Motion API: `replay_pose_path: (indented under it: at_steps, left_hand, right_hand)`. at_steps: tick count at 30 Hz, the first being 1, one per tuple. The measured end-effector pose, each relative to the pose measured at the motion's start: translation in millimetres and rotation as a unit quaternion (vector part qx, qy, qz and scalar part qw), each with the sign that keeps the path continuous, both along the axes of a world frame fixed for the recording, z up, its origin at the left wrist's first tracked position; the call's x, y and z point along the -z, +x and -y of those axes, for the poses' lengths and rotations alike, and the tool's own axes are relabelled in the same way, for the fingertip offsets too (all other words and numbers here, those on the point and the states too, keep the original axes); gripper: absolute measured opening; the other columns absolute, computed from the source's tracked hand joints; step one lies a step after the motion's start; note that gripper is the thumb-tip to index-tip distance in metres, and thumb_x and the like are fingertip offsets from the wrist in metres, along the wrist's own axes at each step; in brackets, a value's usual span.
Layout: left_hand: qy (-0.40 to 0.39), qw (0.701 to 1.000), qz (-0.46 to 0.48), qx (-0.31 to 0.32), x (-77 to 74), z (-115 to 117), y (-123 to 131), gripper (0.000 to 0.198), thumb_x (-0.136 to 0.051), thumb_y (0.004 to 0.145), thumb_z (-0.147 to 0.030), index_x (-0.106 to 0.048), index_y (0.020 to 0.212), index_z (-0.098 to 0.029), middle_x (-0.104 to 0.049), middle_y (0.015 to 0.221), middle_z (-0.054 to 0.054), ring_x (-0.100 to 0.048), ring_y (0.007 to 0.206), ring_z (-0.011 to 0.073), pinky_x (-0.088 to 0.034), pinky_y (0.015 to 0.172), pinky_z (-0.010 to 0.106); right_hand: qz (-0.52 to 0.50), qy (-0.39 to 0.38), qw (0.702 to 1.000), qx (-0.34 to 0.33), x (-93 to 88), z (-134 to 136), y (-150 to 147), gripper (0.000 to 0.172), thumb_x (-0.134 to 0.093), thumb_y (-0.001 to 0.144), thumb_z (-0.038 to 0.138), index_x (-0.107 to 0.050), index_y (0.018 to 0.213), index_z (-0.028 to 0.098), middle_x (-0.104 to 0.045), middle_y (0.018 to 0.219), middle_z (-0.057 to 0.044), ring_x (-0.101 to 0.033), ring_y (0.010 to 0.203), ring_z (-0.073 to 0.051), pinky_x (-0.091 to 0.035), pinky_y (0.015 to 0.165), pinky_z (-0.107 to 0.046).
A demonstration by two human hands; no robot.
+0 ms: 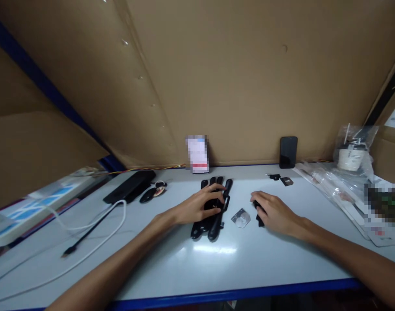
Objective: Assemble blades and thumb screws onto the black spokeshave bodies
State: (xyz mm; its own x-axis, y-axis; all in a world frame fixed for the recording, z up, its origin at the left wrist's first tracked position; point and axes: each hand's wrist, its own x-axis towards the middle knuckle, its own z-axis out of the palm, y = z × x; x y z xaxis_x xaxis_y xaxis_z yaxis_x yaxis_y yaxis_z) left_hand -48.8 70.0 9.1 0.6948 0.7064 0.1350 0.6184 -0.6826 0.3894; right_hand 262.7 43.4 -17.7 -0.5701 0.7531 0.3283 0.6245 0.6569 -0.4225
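Observation:
Several long black rod-shaped pieces with rounded ends [213, 233] lie side by side on the table, pointing away from me. My left hand [204, 204] lies across them from the left, its fingers and thumb bent around the rightmost black rod-shaped piece [229, 186]. My right hand [275, 212] rests at the table to the right, with a small black part [259, 215] between thumb and fingers; most of that part is hidden. Between both hands lies a small clear packet [240, 218] with a dark printed end.
A phone with a lit screen [198, 154] and a dark phone [288, 152] lean against the cardboard wall. At left are a black case [131, 186], keys [148, 194], a white cable [97, 250] and a power strip [35, 209]. Plastic packaging [333, 190] and a bagged cup [350, 159] stand right.

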Motion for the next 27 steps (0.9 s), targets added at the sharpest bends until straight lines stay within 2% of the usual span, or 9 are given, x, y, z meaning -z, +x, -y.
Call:
replay_pose_path:
  at_steps: [2,5,9,12,15,18,22,25,27]
  left_hand:
    - [-0.02,1.0,-0.012,0.004,-8.5,-2.1,-10.3,0.016,-0.064,0.091,-0.023,-0.074,0.103,-0.022,-0.059,0.15,0.01,-0.067,0.124,0.0302,-0.056,0.107,0.046]
    - [-0.033,0.999,-0.021,0.002,-17.4,-8.3,-26.7,0.021,-0.06,0.084,-0.015,-0.077,0.093,-0.022,-0.063,0.147,0.006,-0.069,0.121,0.0286,-0.055,0.107,0.043]
    - [-0.025,0.999,-0.032,-0.019,-17.8,-19.8,-46.8,0.018,-0.061,0.092,-0.018,-0.076,0.082,-0.019,-0.069,0.138,0.008,-0.069,0.12,0.0282,-0.055,0.106,0.046]
    - [-0.002,0.998,-0.046,-0.037,-13.7,-25.9,-55.1,0.019,-0.069,0.102,-0.032,-0.073,0.092,-0.016,-0.072,0.128,0.01,-0.068,0.121,0.0274,-0.055,0.105,0.05]
    - [0.04,0.996,-0.064,-0.053,-9.5,-26.2,-53.0,0.024,-0.069,0.104,-0.04,-0.072,0.103,-0.016,-0.073,0.118,0.008,-0.069,0.114,0.0261,-0.056,0.102,0.049]
    - [0.076,0.992,-0.082,-0.055,-7.2,-19.3,-41.2,0.024,-0.067,0.105,-0.04,-0.071,0.1,-0.016,-0.072,0.105,0.005,-0.07,0.101,0.023,-0.057,0.096,0.046]
    - [0.091,0.991,-0.086,-0.039,-8.5,-2.8,-18.6,0.026,-0.058,0.109,-0.034,-0.07,0.093,-0.017,-0.07,0.095,0.005,-0.067,0.095,0.0225,-0.056,0.089,0.041]
    - [0.08,0.994,-0.079,-0.018,-11.9,7.4,-6.6,0.029,-0.049,0.109,-0.029,-0.074,0.096,-0.02,-0.073,0.102,0.008,-0.067,0.097,0.0238,-0.055,0.088,0.038]
    - [0.071,0.995,-0.073,-0.013,-14.6,10.7,-4.0,0.029,-0.05,0.107,-0.03,-0.077,0.101,-0.022,-0.073,0.111,0.01,-0.068,0.103,0.0251,-0.054,0.093,0.039]
  right_hand:
    - [0.012,0.01,1.0,0.015,0.7,-6.7,5.0,0.029,-0.051,0.092,0.0,-0.067,0.106,0.02,-0.073,0.113,-0.008,-0.069,0.098,-0.022,-0.056,0.088,-0.037]
    - [0.026,0.022,0.999,0.035,1.4,-11.9,8.5,0.025,-0.052,0.092,0.002,-0.068,0.099,0.02,-0.072,0.105,-0.008,-0.067,0.09,-0.023,-0.055,0.082,-0.037]
    - [0.031,0.041,0.997,0.053,2.1,-14.8,10.3,0.019,-0.056,0.094,0.007,-0.069,0.097,0.02,-0.071,0.104,-0.009,-0.067,0.092,-0.025,-0.055,0.084,-0.04]
    - [0.019,0.06,0.995,0.075,0.3,-18.4,12.2,0.016,-0.057,0.097,0.011,-0.07,0.098,0.02,-0.07,0.104,-0.011,-0.065,0.095,-0.028,-0.055,0.085,-0.043]
    - [0.004,0.076,0.994,0.075,-4.3,-18.9,12.4,0.026,-0.048,0.098,0.004,-0.07,0.1,0.018,-0.069,0.099,-0.01,-0.064,0.093,-0.027,-0.054,0.084,-0.043]
    - [0.0,0.084,0.996,0.043,-9.5,-9.6,8.0,0.032,-0.045,0.1,0.003,-0.072,0.106,0.018,-0.07,0.099,-0.01,-0.064,0.095,-0.025,-0.054,0.086,-0.042]
    - [0.019,0.087,0.994,-0.057,-12.2,12.2,-2.7,0.02,-0.06,0.104,0.02,-0.076,0.115,0.022,-0.074,0.112,-0.009,-0.065,0.106,-0.027,-0.055,0.093,-0.043]
    - [0.041,0.089,0.984,-0.151,-11.4,19.3,-6.4,0.023,-0.064,0.106,0.032,-0.077,0.122,0.024,-0.076,0.123,-0.01,-0.065,0.115,-0.028,-0.054,0.098,-0.047]
    - [0.039,0.089,0.98,-0.172,-11.6,15.2,-3.9,0.022,-0.064,0.106,0.035,-0.079,0.119,0.026,-0.078,0.119,-0.008,-0.067,0.113,-0.027,-0.054,0.099,-0.046]
